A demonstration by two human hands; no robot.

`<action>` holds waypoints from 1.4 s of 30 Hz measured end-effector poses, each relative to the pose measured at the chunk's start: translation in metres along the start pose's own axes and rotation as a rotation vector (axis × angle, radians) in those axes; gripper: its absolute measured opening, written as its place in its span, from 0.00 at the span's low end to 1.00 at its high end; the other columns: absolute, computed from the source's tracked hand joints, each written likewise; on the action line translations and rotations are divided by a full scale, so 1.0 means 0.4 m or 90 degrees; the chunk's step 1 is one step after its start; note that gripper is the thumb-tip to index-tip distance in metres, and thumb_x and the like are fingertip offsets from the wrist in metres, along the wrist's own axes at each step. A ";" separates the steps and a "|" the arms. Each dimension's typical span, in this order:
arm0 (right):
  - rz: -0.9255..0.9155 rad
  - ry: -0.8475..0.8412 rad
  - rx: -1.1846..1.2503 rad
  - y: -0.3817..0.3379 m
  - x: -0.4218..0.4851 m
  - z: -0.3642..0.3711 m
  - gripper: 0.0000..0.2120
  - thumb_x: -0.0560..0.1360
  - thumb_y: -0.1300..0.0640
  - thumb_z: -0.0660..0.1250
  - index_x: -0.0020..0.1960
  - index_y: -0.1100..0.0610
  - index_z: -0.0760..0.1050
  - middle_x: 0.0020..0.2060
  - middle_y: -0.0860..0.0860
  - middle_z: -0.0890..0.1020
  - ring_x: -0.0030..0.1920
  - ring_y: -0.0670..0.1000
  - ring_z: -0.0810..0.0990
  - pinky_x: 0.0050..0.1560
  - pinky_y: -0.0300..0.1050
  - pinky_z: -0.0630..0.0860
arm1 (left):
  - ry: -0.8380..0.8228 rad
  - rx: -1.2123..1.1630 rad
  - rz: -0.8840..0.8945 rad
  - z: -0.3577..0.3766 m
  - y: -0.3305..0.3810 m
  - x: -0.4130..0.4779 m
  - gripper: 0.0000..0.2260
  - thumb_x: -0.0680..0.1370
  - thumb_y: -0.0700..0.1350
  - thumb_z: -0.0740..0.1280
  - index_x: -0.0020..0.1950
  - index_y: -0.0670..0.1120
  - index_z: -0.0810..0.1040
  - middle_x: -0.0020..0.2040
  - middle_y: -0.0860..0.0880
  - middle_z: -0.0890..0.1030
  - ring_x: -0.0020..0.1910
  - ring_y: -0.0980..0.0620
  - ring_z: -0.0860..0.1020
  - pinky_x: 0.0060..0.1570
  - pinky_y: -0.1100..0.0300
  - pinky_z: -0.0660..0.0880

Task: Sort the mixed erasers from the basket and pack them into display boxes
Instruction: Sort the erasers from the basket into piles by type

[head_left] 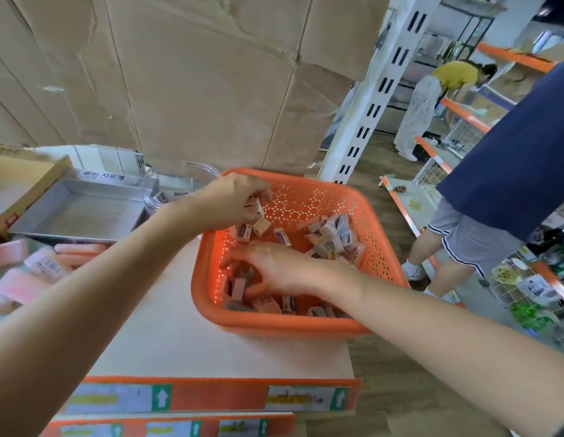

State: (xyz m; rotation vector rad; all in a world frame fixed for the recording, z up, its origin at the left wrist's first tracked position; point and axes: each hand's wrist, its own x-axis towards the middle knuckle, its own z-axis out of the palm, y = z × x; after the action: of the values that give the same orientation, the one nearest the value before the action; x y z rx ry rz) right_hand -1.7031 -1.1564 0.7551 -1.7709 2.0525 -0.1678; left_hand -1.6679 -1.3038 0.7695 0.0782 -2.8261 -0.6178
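An orange perforated basket (318,190) sits on a pale shelf top and holds several small wrapped erasers (334,234). My left hand (230,200) is over the basket's left rim, fingers curled round a few small erasers (254,207). Lower down, my right hand (274,266) reaches into the near left corner, its fingers pinching pinkish erasers (239,288) there. A grey display box (82,212) with an open, bare tray stands to the left of the basket.
A clear round tub (179,187) with a few erasers stands behind the grey box. Pink packs (38,269) lie at the left. Cardboard sheets form the back wall. Two other people stand in the aisle at the right by orange shelving.
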 end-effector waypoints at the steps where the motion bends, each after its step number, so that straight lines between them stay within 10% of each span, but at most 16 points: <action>1: -0.001 -0.005 -0.011 -0.002 0.000 0.001 0.25 0.69 0.61 0.73 0.65 0.56 0.71 0.57 0.53 0.78 0.55 0.51 0.75 0.53 0.43 0.71 | -0.002 0.000 0.000 0.000 0.000 -0.001 0.14 0.69 0.40 0.71 0.54 0.46 0.79 0.52 0.49 0.81 0.51 0.49 0.77 0.53 0.54 0.72; 18: 0.030 0.066 0.018 -0.008 -0.038 -0.042 0.17 0.69 0.54 0.74 0.55 0.57 0.75 0.44 0.48 0.77 0.43 0.47 0.74 0.40 0.40 0.67 | 0.084 -0.072 -0.021 -0.027 0.030 -0.025 0.11 0.70 0.38 0.72 0.52 0.44 0.79 0.43 0.52 0.78 0.41 0.54 0.74 0.40 0.74 0.68; 30: 0.100 0.267 0.120 0.011 -0.097 -0.119 0.13 0.68 0.53 0.75 0.49 0.53 0.75 0.42 0.47 0.79 0.41 0.47 0.76 0.43 0.45 0.73 | 0.221 -0.021 -0.083 -0.130 0.034 -0.124 0.14 0.69 0.37 0.73 0.54 0.42 0.79 0.44 0.52 0.78 0.43 0.47 0.79 0.50 0.54 0.75; 42: 0.172 0.429 0.164 -0.060 0.044 -0.133 0.10 0.67 0.48 0.74 0.43 0.48 0.74 0.39 0.46 0.80 0.36 0.44 0.74 0.45 0.47 0.74 | 0.169 -0.056 -0.143 -0.151 -0.146 -0.148 0.13 0.71 0.37 0.71 0.55 0.43 0.78 0.46 0.47 0.80 0.41 0.50 0.75 0.44 0.63 0.69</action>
State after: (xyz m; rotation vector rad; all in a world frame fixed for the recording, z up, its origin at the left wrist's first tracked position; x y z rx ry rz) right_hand -1.7035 -1.1874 0.8078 -1.3686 2.5431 -1.0105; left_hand -1.5955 -1.3750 0.7848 0.4325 -2.5494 -0.7185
